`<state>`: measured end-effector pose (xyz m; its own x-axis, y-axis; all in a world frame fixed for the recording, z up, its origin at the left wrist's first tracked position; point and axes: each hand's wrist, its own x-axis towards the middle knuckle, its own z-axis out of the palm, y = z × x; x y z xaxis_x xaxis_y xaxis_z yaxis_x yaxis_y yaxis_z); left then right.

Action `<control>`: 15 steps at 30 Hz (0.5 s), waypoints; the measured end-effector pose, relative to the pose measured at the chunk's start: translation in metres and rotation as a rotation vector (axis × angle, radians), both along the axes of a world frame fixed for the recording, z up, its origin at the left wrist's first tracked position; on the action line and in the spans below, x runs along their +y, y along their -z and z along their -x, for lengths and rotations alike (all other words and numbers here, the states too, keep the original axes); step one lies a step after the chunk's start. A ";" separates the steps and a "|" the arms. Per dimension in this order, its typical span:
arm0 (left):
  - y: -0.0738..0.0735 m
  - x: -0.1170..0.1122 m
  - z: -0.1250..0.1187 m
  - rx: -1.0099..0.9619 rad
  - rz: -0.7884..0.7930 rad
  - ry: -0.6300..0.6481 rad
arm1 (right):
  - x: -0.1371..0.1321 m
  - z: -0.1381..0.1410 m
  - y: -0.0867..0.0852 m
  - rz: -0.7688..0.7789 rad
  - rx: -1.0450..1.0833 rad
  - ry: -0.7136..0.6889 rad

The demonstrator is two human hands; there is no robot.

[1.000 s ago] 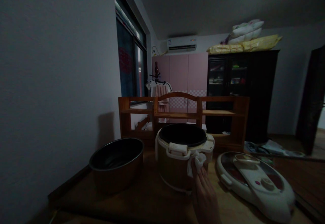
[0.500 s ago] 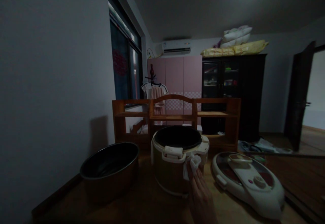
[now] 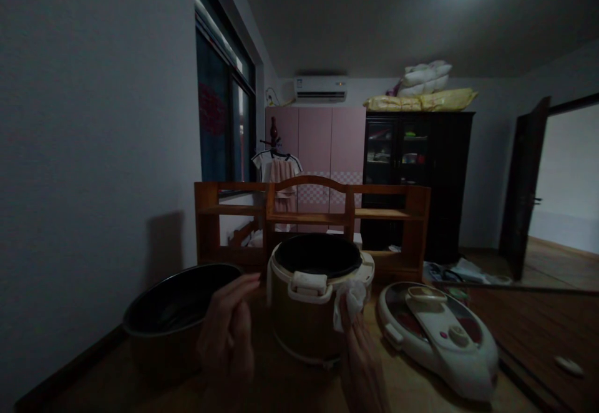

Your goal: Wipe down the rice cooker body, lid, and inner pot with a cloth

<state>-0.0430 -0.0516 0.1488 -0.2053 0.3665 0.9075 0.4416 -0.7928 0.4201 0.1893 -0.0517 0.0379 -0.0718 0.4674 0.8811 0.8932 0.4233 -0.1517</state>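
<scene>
An open rice cooker body [image 3: 309,304], tan with a white rim and no lid, stands on a wooden table [image 3: 281,388]. My right hand [image 3: 360,363] is closed on a white cloth [image 3: 350,297] and presses it against the cooker's right front rim. Left of the cooker, my left hand [image 3: 229,338] is raised with its fingers loosely apart, holding nothing, in front of the dark inner pot [image 3: 178,313] that sits on the table.
The cooker's white lid [image 3: 440,338] lies flat on the table to the right. A wooden shelf unit [image 3: 311,219] stands behind the cooker. A wall runs along the left; a dark cabinet, pink wardrobe and open door are further back.
My left hand has come up into view beside the cooker. My right hand with the cloth stays at the cooker's rim. The view has shifted, sliding everything leftward.
</scene>
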 end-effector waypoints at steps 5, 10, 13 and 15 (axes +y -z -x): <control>-0.002 0.076 -0.020 0.134 0.148 0.167 | 0.007 0.001 -0.027 -0.003 0.036 -0.026; 0.017 0.121 -0.035 0.271 0.193 0.153 | 0.018 0.002 -0.007 -0.042 -0.012 0.028; 0.023 0.124 -0.038 0.184 0.184 0.135 | 0.022 -0.004 0.019 -0.057 -0.079 0.063; 0.024 0.124 -0.040 0.139 0.196 0.151 | 0.025 -0.009 0.039 -0.099 -0.130 0.080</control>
